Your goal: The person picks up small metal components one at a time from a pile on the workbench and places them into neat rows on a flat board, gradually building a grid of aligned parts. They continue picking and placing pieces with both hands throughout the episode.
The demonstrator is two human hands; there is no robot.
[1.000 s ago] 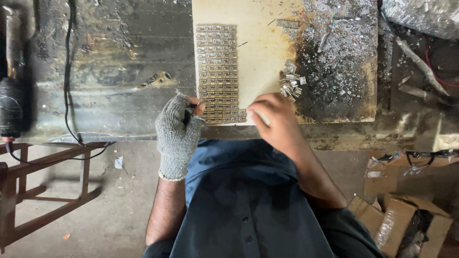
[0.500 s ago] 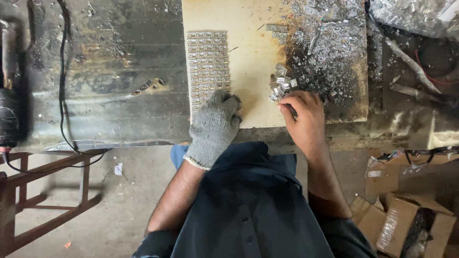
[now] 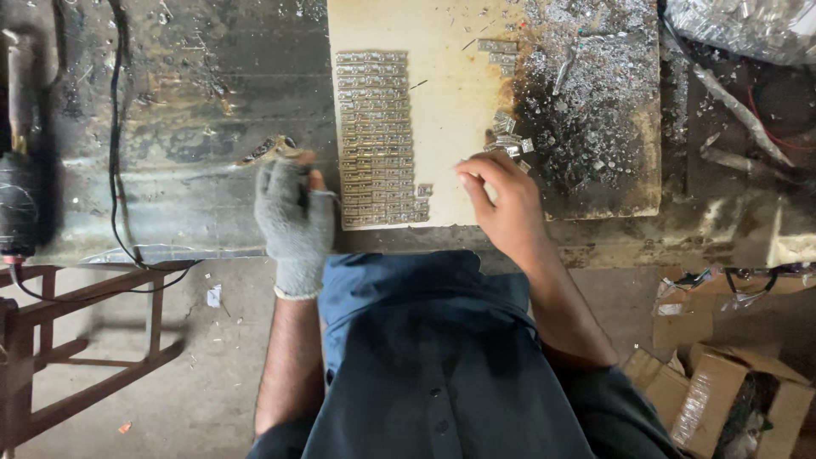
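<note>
A pale board [image 3: 450,93] lies on the grimy workbench. Neat rows of small grey metal pieces [image 3: 374,136] cover its left part, and one single piece [image 3: 423,190] sits beside the lowest rows. My left hand [image 3: 295,217], in a grey knit glove, rests at the board's left edge with its fingertips against the rows' lower corner and holds nothing. My bare right hand [image 3: 501,200] hovers over the board's near edge with its fingers pinched on a small metal piece. It is just below a little heap of loose pieces [image 3: 508,140].
Metal shavings [image 3: 595,93] cover the board's right side. A black cable [image 3: 115,127] runs down the bench at left, above a rusty metal frame [image 3: 85,340]. Open cardboard boxes [image 3: 731,391] stand on the floor at right. Crumpled foil-like scrap [image 3: 748,25] lies at top right.
My left hand slid off the rows to the board's left edge. My right hand drew back from the loose heap, leftward toward the rows. The camera view also shifted.
</note>
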